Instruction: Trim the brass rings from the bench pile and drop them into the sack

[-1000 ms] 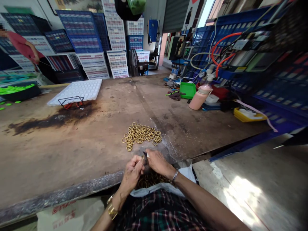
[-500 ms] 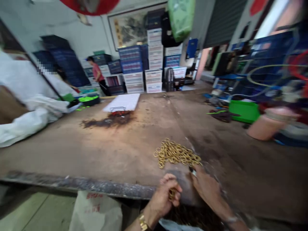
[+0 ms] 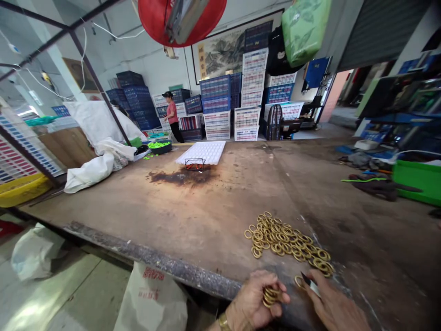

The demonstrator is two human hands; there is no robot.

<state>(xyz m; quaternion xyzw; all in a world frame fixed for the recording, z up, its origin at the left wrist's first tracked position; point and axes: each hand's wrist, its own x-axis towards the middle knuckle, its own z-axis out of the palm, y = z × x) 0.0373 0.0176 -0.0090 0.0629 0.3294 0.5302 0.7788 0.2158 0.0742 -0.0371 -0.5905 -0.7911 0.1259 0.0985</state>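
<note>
Several brass-coloured rings [image 3: 269, 297] are gathered in the curled fingers of my left hand [image 3: 257, 299], just over the near edge of the table. My right hand [image 3: 336, 301] is closed around a small knife-like tool [image 3: 311, 285] with a dark pointed tip and a pale body; its exact kind is unclear. At that tip a single ring [image 3: 299, 281] lies on the table, a little apart from the others. Just beyond both hands spreads a loose heap of the same rings [image 3: 282, 236].
The brown tabletop [image 3: 165, 211] has a dark scorched patch near a white tray [image 3: 203, 151] and a small wire rack [image 3: 195, 164]. A green bin [image 3: 418, 181] stands right. White sacks [image 3: 93, 170] lie left. A person [image 3: 172, 117] stands by stacked crates [image 3: 216, 105].
The view has swung left, so the table and rings appear further right. A single ring now lies by the tool's tip, apart from the heap. My left hand still holds rings.
</note>
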